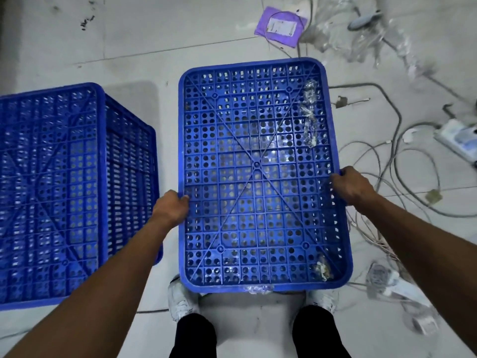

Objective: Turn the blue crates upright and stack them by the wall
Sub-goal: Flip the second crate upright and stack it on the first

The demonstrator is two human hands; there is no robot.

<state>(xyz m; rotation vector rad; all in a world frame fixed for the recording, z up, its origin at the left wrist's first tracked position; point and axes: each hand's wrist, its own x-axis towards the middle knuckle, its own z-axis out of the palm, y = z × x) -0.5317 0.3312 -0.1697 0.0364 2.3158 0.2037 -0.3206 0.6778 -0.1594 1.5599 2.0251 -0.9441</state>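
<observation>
A blue perforated crate (258, 125) is in front of me at the centre, its holed bottom facing up towards me. My left hand (171, 206) grips its left edge and my right hand (352, 186) grips its right edge. Scraps of clear plastic lie on the crate's bottom at the upper right and lower right. A second blue crate (59, 192) stands upside down on the floor to the left, apart from both hands.
The white tiled floor (129, 42) has tangled cables (402, 161) and a power strip (392, 282) to the right. A purple packet (281, 27) and clear plastic wrap (361, 37) lie at the far side. My white shoes (182, 301) stand just below the crate.
</observation>
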